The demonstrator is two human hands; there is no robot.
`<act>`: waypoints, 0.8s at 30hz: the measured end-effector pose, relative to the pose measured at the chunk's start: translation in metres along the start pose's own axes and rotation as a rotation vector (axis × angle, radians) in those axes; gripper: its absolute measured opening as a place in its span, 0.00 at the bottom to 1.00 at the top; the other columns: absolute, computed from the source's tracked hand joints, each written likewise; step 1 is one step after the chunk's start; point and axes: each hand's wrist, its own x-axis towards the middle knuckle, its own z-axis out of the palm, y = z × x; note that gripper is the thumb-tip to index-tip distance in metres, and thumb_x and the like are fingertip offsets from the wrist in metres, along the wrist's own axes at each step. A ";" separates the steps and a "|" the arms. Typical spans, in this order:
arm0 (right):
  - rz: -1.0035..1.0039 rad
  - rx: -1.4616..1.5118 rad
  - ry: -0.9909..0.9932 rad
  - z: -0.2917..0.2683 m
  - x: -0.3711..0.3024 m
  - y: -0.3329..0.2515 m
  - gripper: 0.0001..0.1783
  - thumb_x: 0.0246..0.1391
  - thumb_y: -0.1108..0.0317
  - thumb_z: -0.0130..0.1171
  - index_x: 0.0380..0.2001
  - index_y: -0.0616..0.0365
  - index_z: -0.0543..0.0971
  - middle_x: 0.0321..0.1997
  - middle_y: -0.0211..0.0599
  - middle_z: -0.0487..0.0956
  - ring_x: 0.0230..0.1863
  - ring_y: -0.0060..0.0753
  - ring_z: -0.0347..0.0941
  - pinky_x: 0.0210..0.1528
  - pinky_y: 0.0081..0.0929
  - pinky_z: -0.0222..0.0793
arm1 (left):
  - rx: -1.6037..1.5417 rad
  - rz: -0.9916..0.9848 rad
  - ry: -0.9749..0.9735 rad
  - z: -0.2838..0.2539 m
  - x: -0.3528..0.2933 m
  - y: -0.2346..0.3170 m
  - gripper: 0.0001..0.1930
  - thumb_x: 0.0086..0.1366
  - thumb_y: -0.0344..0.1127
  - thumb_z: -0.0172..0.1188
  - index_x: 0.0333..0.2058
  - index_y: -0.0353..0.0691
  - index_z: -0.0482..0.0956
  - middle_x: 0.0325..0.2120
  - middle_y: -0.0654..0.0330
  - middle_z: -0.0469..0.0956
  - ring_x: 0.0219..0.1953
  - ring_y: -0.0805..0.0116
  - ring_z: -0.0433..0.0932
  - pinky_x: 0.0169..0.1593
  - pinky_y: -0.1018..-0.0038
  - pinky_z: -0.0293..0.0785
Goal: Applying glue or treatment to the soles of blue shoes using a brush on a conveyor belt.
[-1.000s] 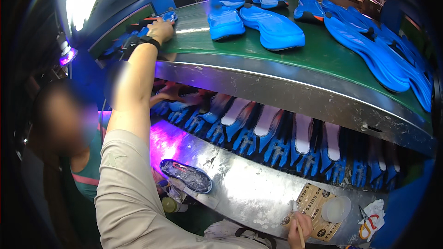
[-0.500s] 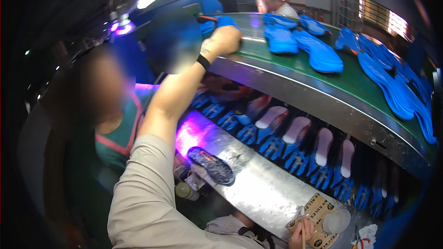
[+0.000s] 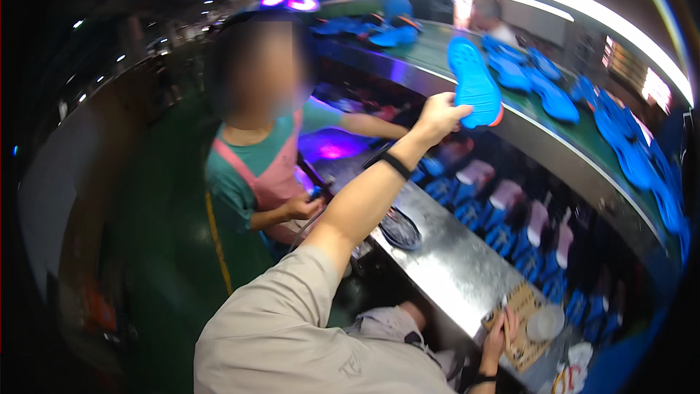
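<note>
My left hand (image 3: 440,118) reaches far forward, its fingers closed round one end of a bright blue shoe sole (image 3: 474,80) with an orange edge. The sole is held up in front of the raised green shelf. At the lower right, my right hand (image 3: 502,330) is closed on a thin wooden-handled brush (image 3: 507,332). It rests over a brown printed cardboard sheet (image 3: 536,346), beside a translucent round tub (image 3: 545,322). A dark shoe part (image 3: 401,229) with a wet-looking, shiny inside lies on the metal table (image 3: 445,263), under my left forearm.
Several blue soles (image 3: 554,98) lie along the green shelf (image 3: 437,58). Under it, blue uppers with pinkish lasts (image 3: 539,222) stand in a row. A co-worker in a pink apron (image 3: 277,186) stands left of the table. Scissors (image 3: 565,379) lie near the white crumpled material (image 3: 580,357).
My left hand has come off the shelf, lifting a blue sole. The view has swung left, showing more of the co-worker. My right hand stays by the cardboard with the brush.
</note>
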 end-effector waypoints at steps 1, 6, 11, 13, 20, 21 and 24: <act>0.006 0.004 -0.034 -0.006 -0.002 -0.001 0.13 0.63 0.76 0.55 0.48 0.70 0.81 0.42 0.52 0.80 0.41 0.50 0.77 0.45 0.40 0.73 | -0.241 0.056 -0.032 0.020 -0.027 -0.013 0.20 0.61 0.40 0.69 0.47 0.31 0.81 0.33 0.61 0.84 0.28 0.75 0.80 0.30 0.77 0.75; 0.328 0.190 -0.017 -0.055 0.002 0.034 0.13 0.62 0.70 0.61 0.47 0.67 0.82 0.42 0.45 0.83 0.43 0.37 0.80 0.47 0.31 0.75 | -0.575 -0.175 -0.342 0.132 -0.178 -0.090 0.28 0.65 0.34 0.64 0.60 0.25 0.69 0.52 0.51 0.79 0.52 0.63 0.80 0.58 0.68 0.77; 0.274 -0.020 0.197 -0.163 0.027 0.077 0.09 0.62 0.68 0.61 0.42 0.61 0.83 0.38 0.41 0.85 0.40 0.35 0.81 0.43 0.30 0.74 | -0.887 -0.825 -0.409 0.227 -0.295 -0.152 0.35 0.67 0.44 0.55 0.67 0.28 0.61 0.60 0.41 0.73 0.59 0.46 0.77 0.61 0.51 0.74; 0.333 -0.080 0.191 -0.191 0.042 0.078 0.09 0.62 0.65 0.61 0.40 0.59 0.83 0.32 0.39 0.84 0.34 0.37 0.81 0.38 0.32 0.74 | -1.071 -0.955 -0.562 0.231 -0.319 -0.161 0.42 0.69 0.58 0.46 0.71 0.31 0.56 0.64 0.37 0.68 0.64 0.36 0.71 0.58 0.44 0.75; 0.512 -0.476 -0.066 -0.225 0.069 0.098 0.13 0.57 0.59 0.59 0.33 0.58 0.84 0.29 0.50 0.83 0.34 0.55 0.81 0.37 0.45 0.74 | -1.208 -0.883 -0.581 0.234 -0.339 -0.173 0.43 0.65 0.53 0.57 0.71 0.31 0.55 0.65 0.38 0.67 0.65 0.38 0.70 0.65 0.46 0.70; 0.506 -0.479 -0.076 -0.223 0.069 0.102 0.13 0.57 0.59 0.59 0.33 0.58 0.84 0.29 0.50 0.83 0.34 0.55 0.81 0.37 0.45 0.74 | -1.105 -0.796 -0.607 0.237 -0.337 -0.174 0.44 0.63 0.49 0.62 0.71 0.32 0.56 0.65 0.39 0.67 0.65 0.40 0.70 0.67 0.48 0.69; 0.474 -0.533 -0.064 -0.221 0.069 0.108 0.12 0.57 0.59 0.59 0.33 0.57 0.84 0.29 0.50 0.83 0.35 0.55 0.82 0.38 0.45 0.74 | -1.050 -0.793 -0.546 0.235 -0.336 -0.170 0.45 0.60 0.40 0.68 0.72 0.37 0.54 0.65 0.44 0.67 0.64 0.45 0.72 0.68 0.52 0.69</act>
